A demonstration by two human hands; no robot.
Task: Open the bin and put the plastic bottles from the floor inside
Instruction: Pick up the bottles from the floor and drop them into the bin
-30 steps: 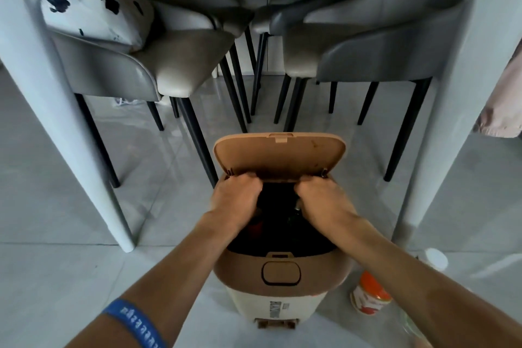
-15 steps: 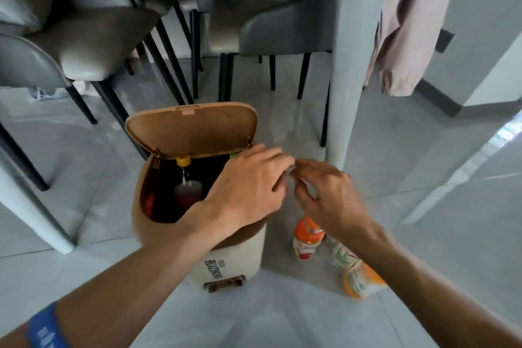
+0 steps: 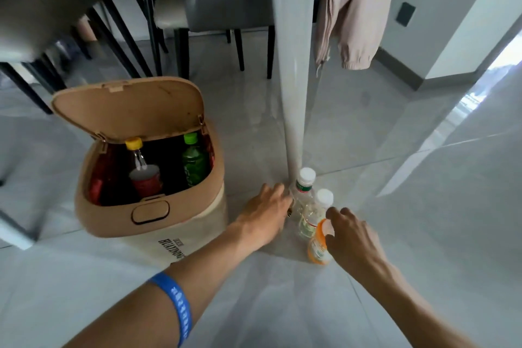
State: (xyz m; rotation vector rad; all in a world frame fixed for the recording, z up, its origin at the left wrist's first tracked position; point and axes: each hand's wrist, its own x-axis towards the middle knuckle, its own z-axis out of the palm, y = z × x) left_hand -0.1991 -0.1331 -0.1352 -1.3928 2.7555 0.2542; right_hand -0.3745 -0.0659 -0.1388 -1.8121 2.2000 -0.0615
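A person's two hands reached toward three plastic bottles standing upright in a tight cluster on the floor [image 3: 423, 206], at the foot of a white table leg [image 3: 291, 65]. The bin [image 3: 175, 223] stood well apart from them at about nine o'clock, its lid [image 3: 127, 106] tipped back and open, with a yellow-capped bottle [image 3: 141, 169] and a green bottle [image 3: 193, 161] already upright inside.

The left hand [image 3: 267, 212] lay at roughly nine o'clock of the rear white-capped bottle [image 3: 303, 189], its fingers [image 3: 278, 188] spread loosely and right against the bottle's shoulder; whether they had closed on it could not be told. The right hand [image 3: 353, 234] hovered at about three o'clock of the orange bottle [image 3: 317, 246], the nearest of the three, its fingers [image 3: 334, 213] curled wide and holding nothing, their tips just beside the orange bottle and the second white-capped bottle [image 3: 315, 213] between the other two.

All three bottles had their long axes vertical, caps up, so a side grasp around the body looked the natural approach. The left hand was nearer the rear bottle and the right nearer the orange one. The bottles appeared to touch one another, so lifting one risked toppling its neighbour. The bin stood on the left hand's side, favouring that hand for the shorter carry.
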